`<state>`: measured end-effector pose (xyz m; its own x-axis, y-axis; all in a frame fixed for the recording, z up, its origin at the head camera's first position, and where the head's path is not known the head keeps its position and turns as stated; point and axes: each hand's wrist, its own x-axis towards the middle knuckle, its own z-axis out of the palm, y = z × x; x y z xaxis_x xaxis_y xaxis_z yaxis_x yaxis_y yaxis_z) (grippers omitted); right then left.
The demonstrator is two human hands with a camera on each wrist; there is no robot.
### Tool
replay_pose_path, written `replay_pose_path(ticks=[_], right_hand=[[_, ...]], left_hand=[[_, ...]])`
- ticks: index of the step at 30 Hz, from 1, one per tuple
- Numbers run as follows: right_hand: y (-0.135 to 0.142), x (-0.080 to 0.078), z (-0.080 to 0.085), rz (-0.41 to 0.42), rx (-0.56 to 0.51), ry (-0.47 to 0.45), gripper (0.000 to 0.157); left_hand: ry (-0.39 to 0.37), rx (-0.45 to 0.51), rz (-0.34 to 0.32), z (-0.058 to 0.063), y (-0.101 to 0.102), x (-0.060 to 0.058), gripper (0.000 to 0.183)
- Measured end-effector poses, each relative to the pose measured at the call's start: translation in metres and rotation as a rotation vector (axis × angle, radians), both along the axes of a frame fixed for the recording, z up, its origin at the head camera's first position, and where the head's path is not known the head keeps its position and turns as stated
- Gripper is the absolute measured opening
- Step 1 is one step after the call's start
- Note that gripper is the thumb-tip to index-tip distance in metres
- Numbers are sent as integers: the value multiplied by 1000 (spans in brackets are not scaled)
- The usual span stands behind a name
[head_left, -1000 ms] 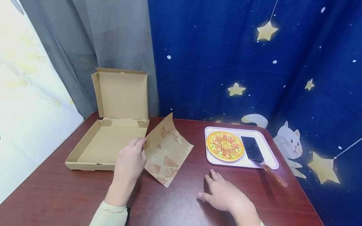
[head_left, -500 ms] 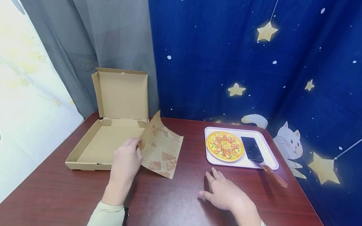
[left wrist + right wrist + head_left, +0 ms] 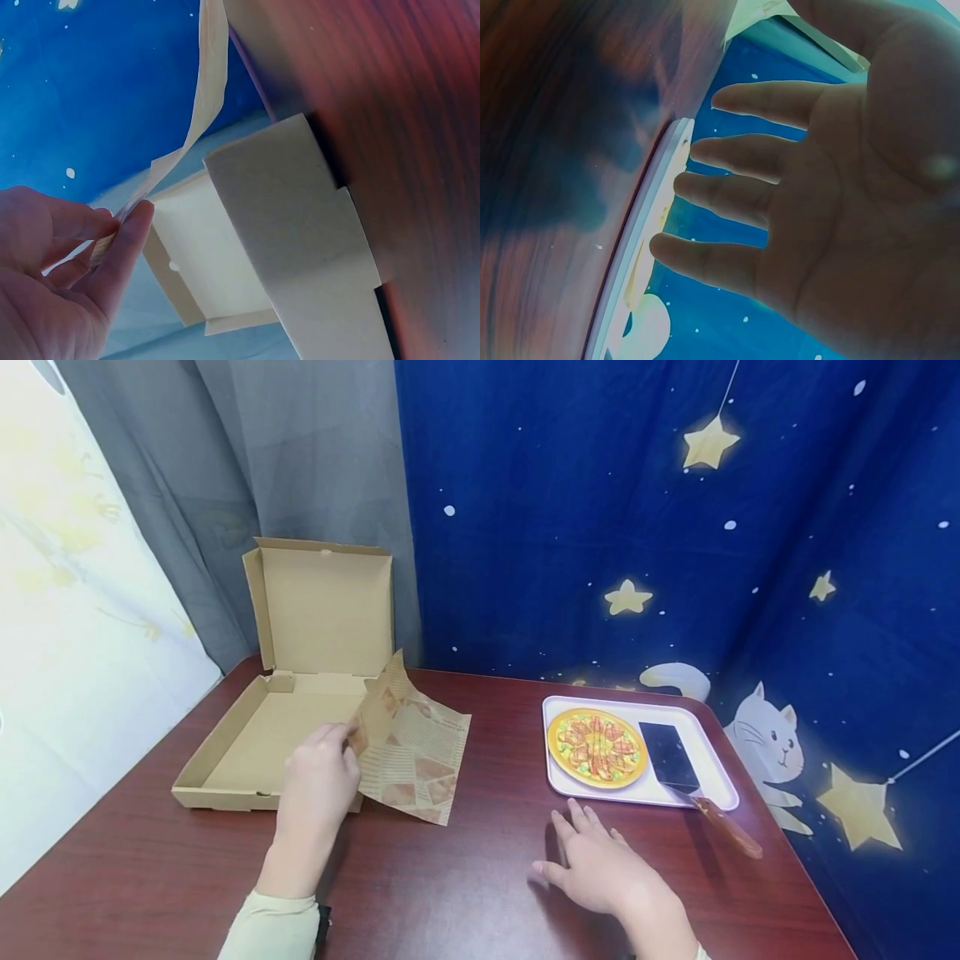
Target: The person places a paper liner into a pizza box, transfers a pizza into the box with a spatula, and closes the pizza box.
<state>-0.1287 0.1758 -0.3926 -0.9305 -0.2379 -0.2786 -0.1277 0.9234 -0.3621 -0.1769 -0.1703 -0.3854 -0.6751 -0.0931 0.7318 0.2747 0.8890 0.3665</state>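
Note:
My left hand (image 3: 318, 781) pinches one edge of a sheet of printed brown paper (image 3: 420, 752) between thumb and fingers, as the left wrist view also shows. Newspaper-like print and reddish patches cover the sheet, which hangs at the right side of an open cardboard pizza box (image 3: 300, 727) and overlaps its right wall in the head view. The box's lid (image 3: 330, 610) stands upright at the back. My right hand (image 3: 603, 868) hovers palm down over the table with fingers spread and nothing in them, just in front of a white tray (image 3: 622, 795).
On the tray lie a round toy pizza (image 3: 597, 748) with an orange rim and a spatula (image 3: 670, 756), whose wooden handle (image 3: 727, 828) sticks out past the front right edge. A blue star-patterned curtain (image 3: 525, 527) hangs behind the table (image 3: 465, 893).
My left hand has moved left with the paper, bringing the sheet from the right of the box to overlap its right side. The right hand has barely shifted.

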Motion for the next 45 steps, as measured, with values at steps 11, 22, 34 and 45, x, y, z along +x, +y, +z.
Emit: replay_pose_path(ticks=[11,22,34,45], right_hand=[[2,-1,3,-16,6,-24,84],[3,-1,1,-21,6,-34,85],[7,-1,2,-42,4,-52,86],[16,-1,-1,-78,2,-70,88]], left_hand=[[-117,34,37,-5,-15,-5,24],[-161,53,96,-10,-35,-12,27],[-190,66,151,-10,-52,-13,29],[-245,37,184,-5,-66,-11,31]])
